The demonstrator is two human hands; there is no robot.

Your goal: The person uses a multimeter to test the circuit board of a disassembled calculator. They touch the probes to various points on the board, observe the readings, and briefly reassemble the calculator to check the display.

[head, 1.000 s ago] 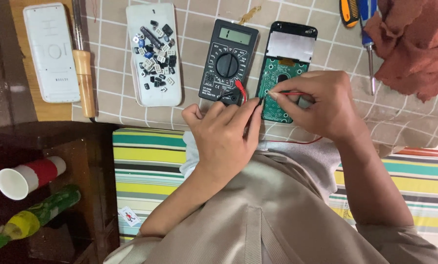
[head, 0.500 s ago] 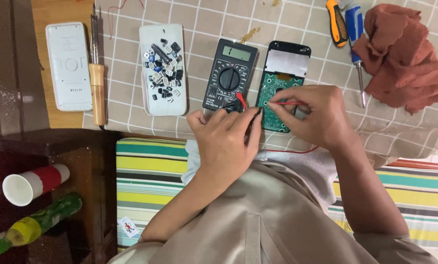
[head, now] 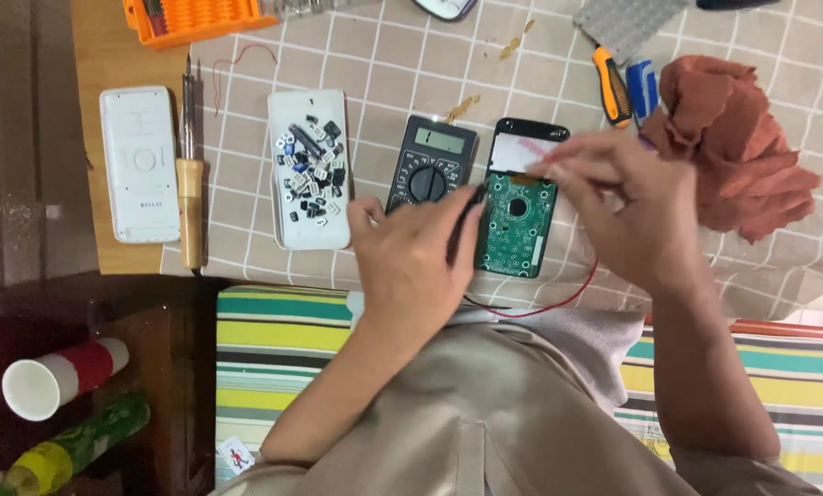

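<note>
My left hand (head: 411, 266) holds a black test probe (head: 462, 225) whose tip reaches the left edge of a green circuit board (head: 514, 225) lying in an opened black remote case. My right hand (head: 627, 216), blurred by motion, grips a red test probe (head: 544, 156) over the white upper part of that case. A dark multimeter (head: 430, 165) with a round dial lies just left of the board. A red lead (head: 558, 298) loops from under my right hand toward my lap.
A white tray of small parts (head: 308, 170), a wooden-handled soldering iron (head: 189, 184) and a white remote shell (head: 139, 165) lie to the left. Screwdrivers (head: 613, 87) and a rust-red cloth (head: 737, 152) lie right. An orange box (head: 200, 14) sits top left; a paper cup (head: 57, 378) below left.
Both hands have lifted off the multimeter area; my right hand with the red probe moved up and right over the board, and my left hand now angles the black probe at it.
</note>
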